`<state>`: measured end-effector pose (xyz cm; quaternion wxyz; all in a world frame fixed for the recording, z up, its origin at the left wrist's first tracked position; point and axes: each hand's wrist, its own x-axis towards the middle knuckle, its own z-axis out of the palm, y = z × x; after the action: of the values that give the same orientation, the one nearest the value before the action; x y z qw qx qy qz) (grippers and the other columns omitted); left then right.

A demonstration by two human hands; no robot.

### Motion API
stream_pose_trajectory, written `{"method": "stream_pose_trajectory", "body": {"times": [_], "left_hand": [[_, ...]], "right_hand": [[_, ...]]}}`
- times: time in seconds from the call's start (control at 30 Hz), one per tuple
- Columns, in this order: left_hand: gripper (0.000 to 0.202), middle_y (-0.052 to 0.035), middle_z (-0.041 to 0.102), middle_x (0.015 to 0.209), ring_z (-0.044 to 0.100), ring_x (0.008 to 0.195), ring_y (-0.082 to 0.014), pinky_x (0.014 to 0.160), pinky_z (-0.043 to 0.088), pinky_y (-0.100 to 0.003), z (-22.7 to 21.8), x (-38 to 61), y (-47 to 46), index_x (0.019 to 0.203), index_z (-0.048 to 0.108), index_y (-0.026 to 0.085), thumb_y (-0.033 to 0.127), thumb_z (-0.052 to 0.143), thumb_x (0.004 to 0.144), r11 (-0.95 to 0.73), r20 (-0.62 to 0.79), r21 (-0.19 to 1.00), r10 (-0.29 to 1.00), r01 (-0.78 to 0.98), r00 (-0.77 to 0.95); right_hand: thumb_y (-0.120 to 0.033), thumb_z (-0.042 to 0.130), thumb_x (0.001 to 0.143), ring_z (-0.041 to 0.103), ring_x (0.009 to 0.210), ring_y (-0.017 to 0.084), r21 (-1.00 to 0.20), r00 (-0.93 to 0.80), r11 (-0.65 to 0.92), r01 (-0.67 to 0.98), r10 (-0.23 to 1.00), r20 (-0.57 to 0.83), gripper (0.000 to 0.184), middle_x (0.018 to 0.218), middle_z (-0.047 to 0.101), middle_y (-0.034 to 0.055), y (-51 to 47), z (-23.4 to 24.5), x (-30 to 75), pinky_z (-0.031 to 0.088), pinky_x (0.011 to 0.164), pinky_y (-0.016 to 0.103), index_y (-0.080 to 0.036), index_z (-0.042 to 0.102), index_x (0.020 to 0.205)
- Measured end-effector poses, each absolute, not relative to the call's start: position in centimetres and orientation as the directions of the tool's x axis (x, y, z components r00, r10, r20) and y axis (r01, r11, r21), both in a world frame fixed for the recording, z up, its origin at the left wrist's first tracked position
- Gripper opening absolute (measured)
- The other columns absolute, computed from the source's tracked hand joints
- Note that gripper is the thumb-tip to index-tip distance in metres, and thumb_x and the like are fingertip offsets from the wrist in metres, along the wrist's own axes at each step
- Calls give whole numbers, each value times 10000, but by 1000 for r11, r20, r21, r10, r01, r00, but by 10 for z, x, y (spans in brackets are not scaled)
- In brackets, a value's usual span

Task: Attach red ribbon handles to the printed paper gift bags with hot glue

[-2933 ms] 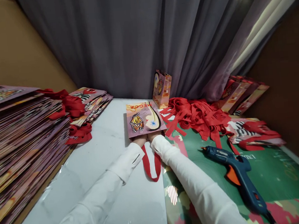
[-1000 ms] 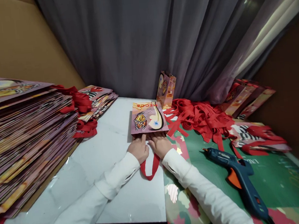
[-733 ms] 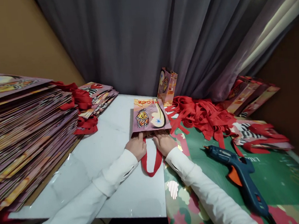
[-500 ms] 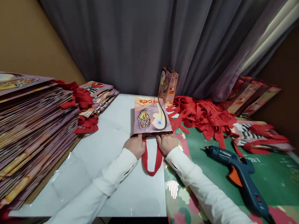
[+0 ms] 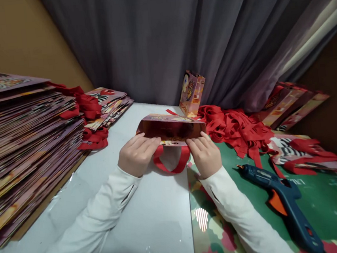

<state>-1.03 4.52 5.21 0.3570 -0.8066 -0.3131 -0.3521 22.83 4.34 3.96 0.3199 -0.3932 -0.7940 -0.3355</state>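
paper bag lies sideways between the two grips, its mouth gaping toward the person; whether its underside touches the table below is hard to tell. the left grip is closed on the near rim at its left end, fingers curled over the edge; the right grip pinches the same rim at its right end. the thumbs are not clearly seen. a red ribbon handle loops down from that rim, between the grips.

the bag looks light, its thin card probably stiff along the creases but easily bowed mid-panel, so the rim near the corners, under both grips, seems the firmest hold. the printed face may be slippery, and hard squeezing could dent it. the ribbon handle looks soft and limp, poor for steering. right of the right grip, well apart, lies a glue gun.
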Motion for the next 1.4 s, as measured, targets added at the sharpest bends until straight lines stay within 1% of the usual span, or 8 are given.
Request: {"method": "stream_pose_trajectory", "body": {"times": [0.13,0.27,0.43,0.53,0.8,0.93,1.17,1.4], "left_hand": [[156,-24,768,893,680,671,-161,640,508,-320,63,-13,37,990,685,150,140,594,865,-589,799,-346,223,731,558],[128,-16,763,833,665,634,-159,607,483,-317,72,-10,28,945,691,161,160,592,864,-561,784,-303,312,770,536],[212,-63,731,798,658,696,-217,651,501,-365,71,9,18,963,702,138,136,502,892,-496,672,-331,473,803,569],[239,-94,734,917,680,773,-207,635,520,-330,59,16,18,1024,682,107,112,469,916,-599,639,-304,449,741,625],[255,-39,752,828,697,670,-136,605,553,-250,54,12,21,920,674,114,158,426,964,-735,710,-213,337,644,619],[252,-17,762,846,703,670,-128,577,543,-248,65,10,19,930,676,139,178,429,965,-726,717,-255,302,639,628],[222,-14,768,901,716,783,-132,768,542,-291,79,-11,25,976,659,162,106,446,947,-695,684,-357,261,624,682],[223,35,758,784,672,631,-112,661,529,-255,82,-12,22,891,662,229,115,473,923,-650,710,-362,273,668,650]], "right_hand": [[-75,466,926,523,679,151,294,-482,470,832,352,802,242,637,633,12,38,51,230,418,1061,312,-157,686,866],[-76,453,932,505,637,147,300,-490,460,836,378,785,258,608,614,3,37,57,230,414,1069,318,-167,681,854],[-103,395,969,600,853,154,287,-549,544,788,411,728,300,978,738,34,27,54,217,266,1173,398,-156,683,1035],[-124,373,981,618,907,151,264,-558,578,772,417,718,325,1018,738,11,21,48,207,223,1186,396,-172,676,1088],[-112,482,940,507,578,108,293,-510,492,820,394,764,242,603,622,-37,14,47,195,354,1027,343,-192,662,800],[-116,506,940,512,575,98,290,-509,502,815,380,772,196,636,660,-28,12,53,198,374,888,325,-175,665,842],[-64,486,921,602,718,127,285,-568,579,764,394,723,225,790,732,37,21,60,229,372,960,318,-109,666,1049],[-82,446,930,482,578,124,288,-561,567,772,394,728,234,621,630,-16,22,69,239,393,869,288,-190,634,840]]}}
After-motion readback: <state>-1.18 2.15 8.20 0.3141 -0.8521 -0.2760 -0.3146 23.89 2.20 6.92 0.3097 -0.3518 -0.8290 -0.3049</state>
